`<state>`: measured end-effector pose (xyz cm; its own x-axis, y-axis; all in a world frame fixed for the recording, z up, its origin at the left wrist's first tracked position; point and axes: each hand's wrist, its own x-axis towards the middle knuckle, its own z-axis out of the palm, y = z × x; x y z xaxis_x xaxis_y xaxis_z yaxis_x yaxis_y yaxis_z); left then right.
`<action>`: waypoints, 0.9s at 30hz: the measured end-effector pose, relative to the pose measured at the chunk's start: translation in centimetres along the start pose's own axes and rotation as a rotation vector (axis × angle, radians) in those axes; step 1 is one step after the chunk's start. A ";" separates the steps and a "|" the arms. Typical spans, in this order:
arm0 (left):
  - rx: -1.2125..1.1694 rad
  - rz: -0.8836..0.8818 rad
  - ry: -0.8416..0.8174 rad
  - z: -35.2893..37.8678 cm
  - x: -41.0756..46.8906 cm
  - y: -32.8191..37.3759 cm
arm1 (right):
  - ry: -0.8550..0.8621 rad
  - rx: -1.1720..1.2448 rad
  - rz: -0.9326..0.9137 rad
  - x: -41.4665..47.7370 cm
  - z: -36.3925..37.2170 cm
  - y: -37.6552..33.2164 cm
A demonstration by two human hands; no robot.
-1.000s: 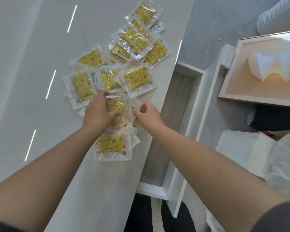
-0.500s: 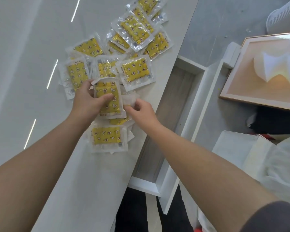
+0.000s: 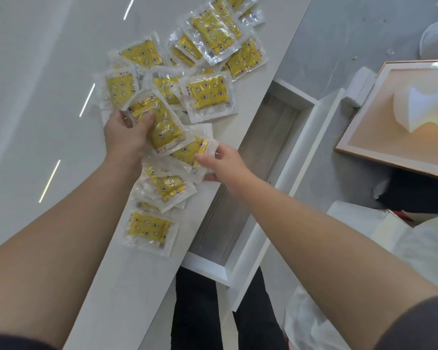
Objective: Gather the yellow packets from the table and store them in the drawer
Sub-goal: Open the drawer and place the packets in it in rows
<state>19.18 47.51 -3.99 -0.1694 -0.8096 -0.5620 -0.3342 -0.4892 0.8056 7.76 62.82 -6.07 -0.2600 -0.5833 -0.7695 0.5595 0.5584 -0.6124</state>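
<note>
Several yellow packets in clear wrappers lie scattered on the white table [image 3: 48,97] near its right edge. My left hand [image 3: 125,133] grips one yellow packet [image 3: 162,125], lifted and tilted above the pile. My right hand [image 3: 223,162] pinches another yellow packet [image 3: 190,152] just below it, at the table's edge. More packets lie beneath my hands, one [image 3: 167,186] crumpled and one [image 3: 148,227] flat and nearest to me. A packet [image 3: 209,94] lies flat just beyond my hands. The white drawer [image 3: 296,145] stands pulled out to the right of the table, its wood-grain bottom bare.
A framed picture [image 3: 379,132] with a white relief lies on the grey floor at the right. White wrapped boxes [image 3: 364,223] sit at the lower right. My dark trouser legs [image 3: 195,306] show below the drawer's front.
My left hand has lifted its packet off the pile and tilted it. My right hand has taken hold of a second packet at the table's edge. The view has shifted a little.
</note>
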 end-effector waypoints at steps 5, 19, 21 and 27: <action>-0.108 -0.117 0.177 -2.8 -0.8 -1.0 | 0.095 0.145 0.031 -1.1 -0.3 0.3; 0.118 -0.175 0.236 0.4 -3.9 -3.4 | 0.128 0.482 -0.075 -2.5 -0.6 0.3; 0.060 -0.227 0.031 1.8 -4.1 -3.1 | 0.094 0.257 -0.047 -2.7 0.0 0.4; 0.369 -0.069 -0.108 2.4 -4.3 -2.6 | 0.015 0.008 0.055 -2.9 0.0 0.7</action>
<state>18.53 53.04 -4.10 -0.2255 -0.7304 -0.6447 -0.6556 -0.3758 0.6550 8.89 64.86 -4.24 -0.2408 -0.5427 -0.8047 0.5798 0.5845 -0.5676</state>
